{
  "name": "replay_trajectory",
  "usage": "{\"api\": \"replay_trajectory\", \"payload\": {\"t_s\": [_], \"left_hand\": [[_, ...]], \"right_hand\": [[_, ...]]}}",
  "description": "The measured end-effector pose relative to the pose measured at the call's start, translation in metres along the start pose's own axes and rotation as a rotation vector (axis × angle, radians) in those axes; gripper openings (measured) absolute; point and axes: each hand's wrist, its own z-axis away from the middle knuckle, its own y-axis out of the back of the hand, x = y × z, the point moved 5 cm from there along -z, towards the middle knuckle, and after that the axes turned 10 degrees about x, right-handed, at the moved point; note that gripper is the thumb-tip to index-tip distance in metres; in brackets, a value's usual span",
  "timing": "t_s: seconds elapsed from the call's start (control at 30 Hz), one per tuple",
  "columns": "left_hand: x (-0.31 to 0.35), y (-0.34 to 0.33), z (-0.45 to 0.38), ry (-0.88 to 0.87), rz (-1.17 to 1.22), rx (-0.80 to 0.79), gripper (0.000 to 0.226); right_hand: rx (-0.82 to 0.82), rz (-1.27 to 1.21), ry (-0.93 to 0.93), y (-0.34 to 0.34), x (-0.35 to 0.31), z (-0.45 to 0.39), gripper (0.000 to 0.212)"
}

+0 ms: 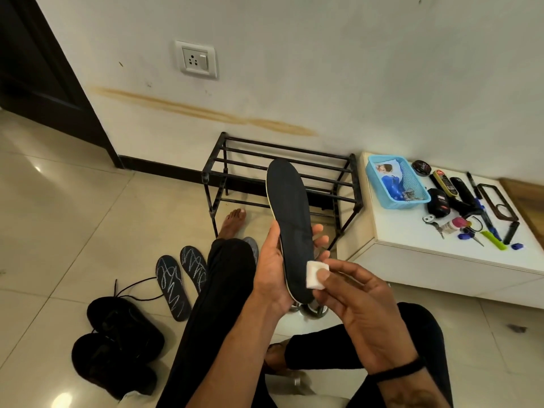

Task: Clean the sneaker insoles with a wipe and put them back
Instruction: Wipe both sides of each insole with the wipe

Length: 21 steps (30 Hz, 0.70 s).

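Above the person's lap, the left hand (272, 270) grips a dark insole (290, 228) by its heel end, thumb on one edge and fingers curled behind the other. Its long axis runs nearly upright, toe toward the metal shoe rack (282, 175). The right hand (362, 310) pinches a folded white wipe (314, 274) against the insole's lower right edge. The heel tip is hidden behind the right fingers. Two patterned insoles (182, 279) lie beside black sneakers (117, 346) on the floor.
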Motion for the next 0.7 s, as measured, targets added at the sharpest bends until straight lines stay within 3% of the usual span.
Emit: {"api": "replay_trajectory", "payload": {"t_s": [0.13, 0.33, 0.57, 0.7], "left_hand": [[0.003, 0.002, 0.0, 0.001, -0.01, -0.036, 0.077], [0.001, -0.003, 0.003, -0.016, -0.074, -0.039, 0.079], [0.0, -0.001, 0.003, -0.019, -0.11, 0.019, 0.08], [-0.001, -0.003, 0.006, -0.016, -0.126, 0.04, 0.07]], "right_hand": [[-0.021, -0.141, -0.146, 0.011, 0.003, -0.005, 0.034], [-0.019, -0.031, -0.102, 0.018, 0.003, -0.017, 0.028], [0.124, 0.659, 0.478, 0.005, -0.042, -0.023, 0.032], [0.119, 0.9, 0.727, -0.022, -0.055, -0.03, 0.031]]}}
